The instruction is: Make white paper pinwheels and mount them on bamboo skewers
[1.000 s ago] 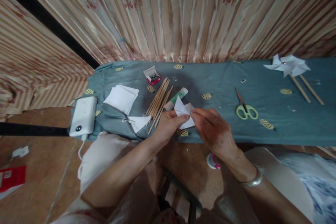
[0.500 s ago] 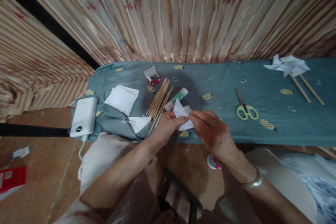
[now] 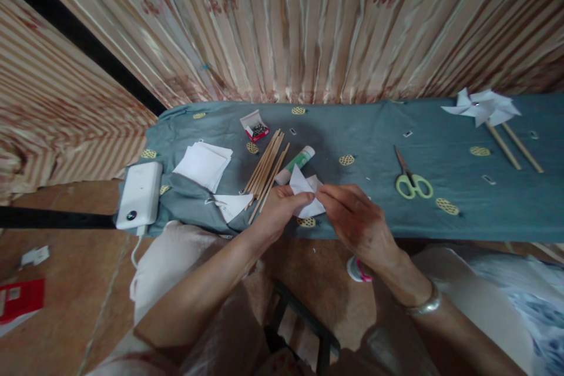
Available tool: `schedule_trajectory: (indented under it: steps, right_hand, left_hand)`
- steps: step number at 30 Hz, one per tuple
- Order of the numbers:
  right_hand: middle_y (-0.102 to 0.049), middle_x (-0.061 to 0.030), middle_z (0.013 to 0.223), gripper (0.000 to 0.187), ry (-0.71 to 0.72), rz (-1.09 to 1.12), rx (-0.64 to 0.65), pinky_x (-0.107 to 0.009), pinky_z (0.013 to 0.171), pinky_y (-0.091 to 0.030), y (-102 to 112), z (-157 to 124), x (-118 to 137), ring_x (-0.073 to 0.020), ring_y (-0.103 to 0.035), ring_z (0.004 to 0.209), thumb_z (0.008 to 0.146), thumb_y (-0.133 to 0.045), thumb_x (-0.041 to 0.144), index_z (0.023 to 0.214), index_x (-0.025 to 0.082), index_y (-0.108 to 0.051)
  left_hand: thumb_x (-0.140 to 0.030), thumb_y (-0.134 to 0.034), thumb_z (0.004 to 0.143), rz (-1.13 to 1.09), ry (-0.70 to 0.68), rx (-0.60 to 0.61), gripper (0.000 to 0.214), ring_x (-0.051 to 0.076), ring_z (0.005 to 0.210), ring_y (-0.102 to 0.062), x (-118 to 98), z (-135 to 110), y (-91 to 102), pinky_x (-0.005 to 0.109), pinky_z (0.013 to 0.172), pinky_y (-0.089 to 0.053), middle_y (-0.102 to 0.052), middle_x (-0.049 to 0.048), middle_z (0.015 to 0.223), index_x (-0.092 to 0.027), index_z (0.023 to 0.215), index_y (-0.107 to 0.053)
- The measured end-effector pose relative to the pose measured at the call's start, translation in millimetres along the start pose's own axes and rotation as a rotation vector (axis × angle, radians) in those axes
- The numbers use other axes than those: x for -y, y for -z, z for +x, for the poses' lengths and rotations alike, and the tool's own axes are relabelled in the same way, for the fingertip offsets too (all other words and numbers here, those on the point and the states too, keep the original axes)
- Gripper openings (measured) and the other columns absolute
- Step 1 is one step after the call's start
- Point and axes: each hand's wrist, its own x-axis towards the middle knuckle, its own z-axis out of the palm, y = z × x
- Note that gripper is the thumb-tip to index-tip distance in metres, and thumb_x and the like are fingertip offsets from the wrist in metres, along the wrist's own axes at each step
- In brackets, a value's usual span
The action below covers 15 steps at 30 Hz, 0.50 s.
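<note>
A partly folded white paper pinwheel [image 3: 308, 207] is held between both hands over the table's near edge. My left hand [image 3: 281, 207] pinches it with the thumb on top near the middle. The fingers of my right hand [image 3: 352, 211] are closed on the paper's right side; their tips hide part of it. Just beyond lies a green and white glue stick [image 3: 301, 158], close to a bundle of thin wooden sticks [image 3: 267, 164]. To the left, a cut paper piece [image 3: 233, 207] rests on the cloth.
A stack of white paper [image 3: 203, 164] and a white power bank [image 3: 140, 195] with a cable lie left. An opened red box of small metal pins [image 3: 255, 128] sits farther back. Green-handled scissors [image 3: 413, 183] and finished pinwheels on sticks [image 3: 484, 107] lie right on the teal cloth [image 3: 370, 123].
Both hands keep nearly the same place and grip on the paper. The view has shifted very slightly; nothing on the table has moved.
</note>
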Motion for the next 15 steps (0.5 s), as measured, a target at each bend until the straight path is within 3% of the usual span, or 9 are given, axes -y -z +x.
schedule_trajectory:
  steps: [10, 12, 15]
  right_hand:
    - [-0.069, -0.0129, 0.117, 0.036, -0.066, 0.031, -0.067, -0.044, 0.09, -0.056, -0.8, -0.8, 1.1, -0.0261, -0.063, 0.106, 0.094, -0.05, 0.012, 0.126, 0.022, -0.062]
    - [-0.068, -0.0127, 0.121, 0.035, -0.16, 0.075, -0.126, -0.046, 0.093, -0.054, 1.7, 1.2, 2.2, -0.0268, -0.063, 0.11, 0.093, -0.052, 0.014, 0.126, 0.022, -0.061]
    - [-0.068, -0.0126, 0.121, 0.034, -0.478, 0.27, -0.206, -0.047, 0.092, -0.054, 4.0, 3.4, 1.2, -0.0271, -0.065, 0.109, 0.092, -0.058, 0.026, 0.125, 0.022, -0.059]
  left_hand:
    - [-0.03, -0.08, 0.054, 0.014, -0.04, -0.012, 0.018, 0.015, 0.057, -0.059, -2.1, 0.6, -1.3, 0.026, 0.06, -0.044, -0.069, 0.0022, 0.061, -0.016, 0.062, -0.072]
    - [-0.029, -0.081, 0.053, 0.012, -0.072, -0.04, 0.02, 0.016, 0.061, -0.062, -3.9, 2.3, -1.0, 0.026, 0.062, -0.046, -0.071, 0.0031, 0.066, -0.015, 0.065, -0.074]
    - [-0.027, -0.083, 0.051, 0.029, -0.114, -0.107, 0.022, 0.017, 0.065, -0.065, -6.9, 5.0, -0.1, 0.027, 0.065, -0.048, -0.072, 0.0033, 0.068, -0.015, 0.066, -0.074]
